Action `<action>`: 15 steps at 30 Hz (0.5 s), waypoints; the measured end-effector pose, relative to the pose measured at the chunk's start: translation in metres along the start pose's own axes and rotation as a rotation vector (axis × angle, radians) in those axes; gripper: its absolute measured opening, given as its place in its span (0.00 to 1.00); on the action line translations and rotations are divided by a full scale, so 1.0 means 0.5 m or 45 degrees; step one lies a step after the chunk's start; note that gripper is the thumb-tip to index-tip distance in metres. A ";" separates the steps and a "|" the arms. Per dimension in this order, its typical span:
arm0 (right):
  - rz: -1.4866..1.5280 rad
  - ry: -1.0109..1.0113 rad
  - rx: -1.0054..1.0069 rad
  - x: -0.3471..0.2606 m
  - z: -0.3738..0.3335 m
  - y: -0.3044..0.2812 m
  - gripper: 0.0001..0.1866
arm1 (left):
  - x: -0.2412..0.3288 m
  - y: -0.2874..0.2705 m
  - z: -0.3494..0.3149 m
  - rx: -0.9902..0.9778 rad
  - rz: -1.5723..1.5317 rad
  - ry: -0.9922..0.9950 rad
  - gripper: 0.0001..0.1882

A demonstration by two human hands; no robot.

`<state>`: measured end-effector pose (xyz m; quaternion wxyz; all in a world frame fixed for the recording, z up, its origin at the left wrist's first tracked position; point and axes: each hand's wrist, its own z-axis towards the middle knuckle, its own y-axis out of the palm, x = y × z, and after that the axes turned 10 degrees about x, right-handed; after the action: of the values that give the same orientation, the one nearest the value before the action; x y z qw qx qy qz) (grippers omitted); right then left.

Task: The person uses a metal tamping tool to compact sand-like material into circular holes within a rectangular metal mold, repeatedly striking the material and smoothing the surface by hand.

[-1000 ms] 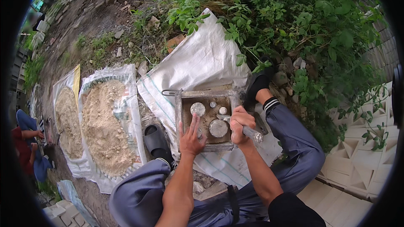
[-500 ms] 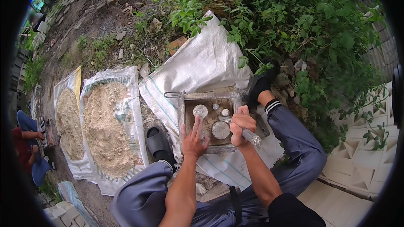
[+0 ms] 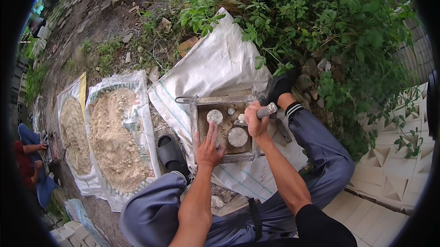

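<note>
A square grey frame (image 3: 195,123) filled with brown sand sits on a white woven sack (image 3: 220,64) before me. Several round whitish discs of different sizes lie in it; the large disc (image 3: 238,137) is near my right hand. My left hand (image 3: 209,152) rests at the frame's left side, fingers stretched, the fingertips at another disc (image 3: 214,117). Wrapped round a tool with a thick grey cylindrical handle (image 3: 267,110), my right hand (image 3: 256,119) is over the frame's right side. The handle points up and right; the tool's working end is mostly hidden by the hand.
On the left, two opened sacks hold heaps of pale sandy powder (image 3: 117,141). A dark flat bar (image 3: 283,130) lies right of the frame. Leafy plants (image 3: 339,32) grow beyond, and patterned cream blocks (image 3: 389,183) stand at the right. Another person (image 3: 32,164) sits at the far left.
My right hand has moved slightly up, and the tool's handle has swung from pointing down-right to up-right. My left hand stays in place at the disc. The whole view has shifted slightly.
</note>
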<state>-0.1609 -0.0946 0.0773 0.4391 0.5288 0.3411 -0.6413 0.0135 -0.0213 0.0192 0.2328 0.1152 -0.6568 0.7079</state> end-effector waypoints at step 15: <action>-0.140 -0.319 -0.259 0.006 -0.003 -0.038 0.13 | 0.001 0.006 0.011 0.093 0.012 0.089 0.39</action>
<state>-0.1782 -0.0863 0.0734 0.4935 0.3782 0.3753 -0.6875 0.0108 -0.0269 0.0173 0.2481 0.0957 -0.6226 0.7360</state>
